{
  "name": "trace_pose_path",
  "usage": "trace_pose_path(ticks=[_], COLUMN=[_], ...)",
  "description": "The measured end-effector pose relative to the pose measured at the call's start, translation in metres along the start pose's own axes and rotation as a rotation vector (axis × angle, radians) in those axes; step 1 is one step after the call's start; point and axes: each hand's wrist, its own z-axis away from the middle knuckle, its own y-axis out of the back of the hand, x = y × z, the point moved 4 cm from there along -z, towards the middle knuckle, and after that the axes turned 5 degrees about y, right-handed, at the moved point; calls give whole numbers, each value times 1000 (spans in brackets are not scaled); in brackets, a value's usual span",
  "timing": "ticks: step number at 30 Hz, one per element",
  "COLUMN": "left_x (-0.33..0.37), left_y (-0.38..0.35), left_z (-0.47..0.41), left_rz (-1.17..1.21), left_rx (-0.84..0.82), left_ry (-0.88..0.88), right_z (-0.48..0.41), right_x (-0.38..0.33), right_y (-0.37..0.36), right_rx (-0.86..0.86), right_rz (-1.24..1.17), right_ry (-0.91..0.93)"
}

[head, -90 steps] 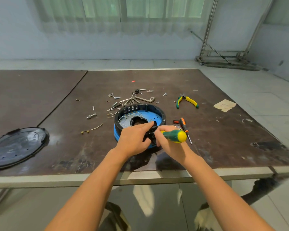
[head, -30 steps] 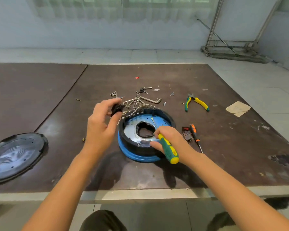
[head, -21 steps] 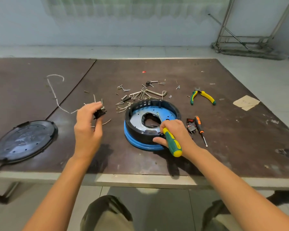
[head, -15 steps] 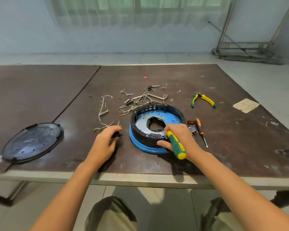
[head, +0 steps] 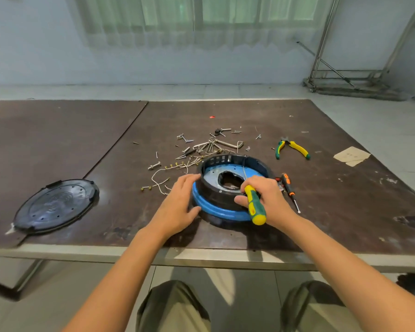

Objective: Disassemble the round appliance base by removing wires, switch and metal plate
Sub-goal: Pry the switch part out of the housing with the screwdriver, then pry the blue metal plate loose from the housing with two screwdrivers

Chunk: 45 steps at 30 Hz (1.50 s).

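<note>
On the table (head: pixel 225 111), a dark brown board on a pale metal frame, the work lies near the front edge. Left of centre rests a black lid (head: pixel 55 206), round and flat, well apart from everything else. Just right of centre sits the base (head: pixel 216 207), a black ring on a blue rim, its metal plate (head: pixel 211 178) showing inside around a dark ragged hole.

Both forearms reach forward from the bottom of the view, bare, converging on the base. The left hand (head: pixel 177 207) lies palm down against the base's left side, fingers spread and loosely curved, fingertips touching the black wall, thumb by the blue rim; it grasps nothing. The right hand (head: pixel 266 200) rests on the base's near right edge, fingers curled tight around a screwdriver (head: pixel 255 207) with a green and yellow handle, the yellow butt pointing back toward the person and the thin shaft rising over the plate.

Pliers (head: pixel 291 148) with green and yellow grips lie beyond the base to the right. A small screwdriver (head: pixel 289 188) with an orange and black handle lies just right of the right hand. Pale wires (head: pixel 158 182) with brass ends sprawl just left of the base, beyond the left hand. Loose screws (head: pixel 209 146) and bent metal bits are scattered behind the base. A paper scrap (head: pixel 351 155) sits at the far right.
</note>
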Motion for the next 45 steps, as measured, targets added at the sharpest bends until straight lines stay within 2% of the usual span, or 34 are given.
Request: trace_pose_path(ticks=[3, 8, 11, 13, 15, 20, 23, 27, 29, 32, 34, 36, 39, 41, 45], left_x=[9, 15, 29, 31, 27, -1, -14, -19, -20, -21, -21, -22, -25, -28, -30], left_y=[6, 15, 16, 20, 26, 29, 26, 28, 35, 47, 52, 53, 50, 47, 44], left_z=[-4, -15, -26, -35, -45, -46, -36, -33, -35, -36, -37, -41, -44, -44, -44], left_rz=[111, 323, 449, 448, 395, 409, 305, 259, 203, 43, -79, -186, -243, -235, -207], left_rx=[36, 82, 182, 270, 306, 345, 357, 322, 314, 302, 271, 225, 130, 73, 33], left_ry=[-8, 118, 169, 232, 277, 457, 465, 535, 563, 551, 556, 564, 617, 650, 699], right_z=[-13, -31, -38, -39, -39, -35, -34, -30, -24, -12, -2, 6, 9, 5, 1], right_x=[-9, -17, -15, -11, -6, 1, 10, 21, 32, 45, 47, 46, 43, 49, 71], right_y=[22, 59, 67, 61, 54, 39, 30, 18, 13, 12, 17, 15, 12, 11, 14], right_rx=[72, 223, 403, 476, 495, 475, 511, 593, 571, 431, 339, 165, -65, -151, -240], right_rz=[-49, -288, -682, -888, -979, -1268, -1341, -1316, -1243, -844, -451, -169, -35, 109, 279], right_ry=[-44, -203, -424, -610, -716, -861, -902, -919, -927, -814, -575, -366, -293, -259, -324])
